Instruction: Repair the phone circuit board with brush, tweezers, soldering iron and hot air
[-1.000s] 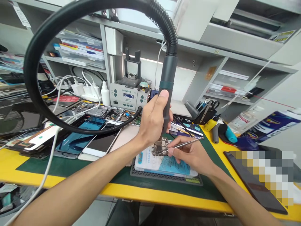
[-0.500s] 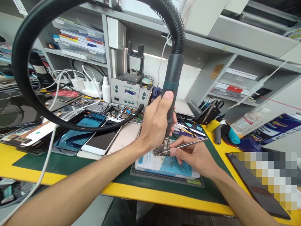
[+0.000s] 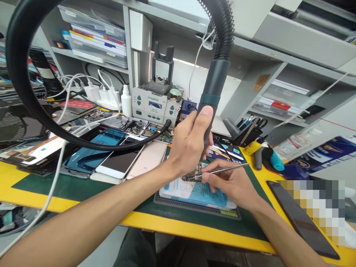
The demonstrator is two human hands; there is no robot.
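Note:
A dark hot air gun (image 3: 216, 79) is gripped upright in my left hand (image 3: 190, 142), its lower end pointing down and partly hidden by the hand. Between the thumb and fingers of my right hand (image 3: 226, 181) is a pair of metal tweezers (image 3: 229, 168), tips toward the left. Those tips reach a small circuit board (image 3: 192, 177) under the gun; whether they grip a part I cannot make out. Beneath the board lies a blue and white pad (image 3: 200, 193) with dark specks, resting on a grey perforated mat (image 3: 189, 205).
A black hose (image 3: 20, 89) loops across the left side from the hot air station (image 3: 151, 104). Several phones, including a blue one (image 3: 94, 152) and a white one (image 3: 121, 159), lie left of the pad. A dark tablet-like panel (image 3: 303, 222) lies at right. A white cable (image 3: 57, 181) hangs in front.
My left hand and the hot air gun have shifted slightly right, and the gun leans a little more to the right. The tweezers stay at the board; the whole view has moved slightly.

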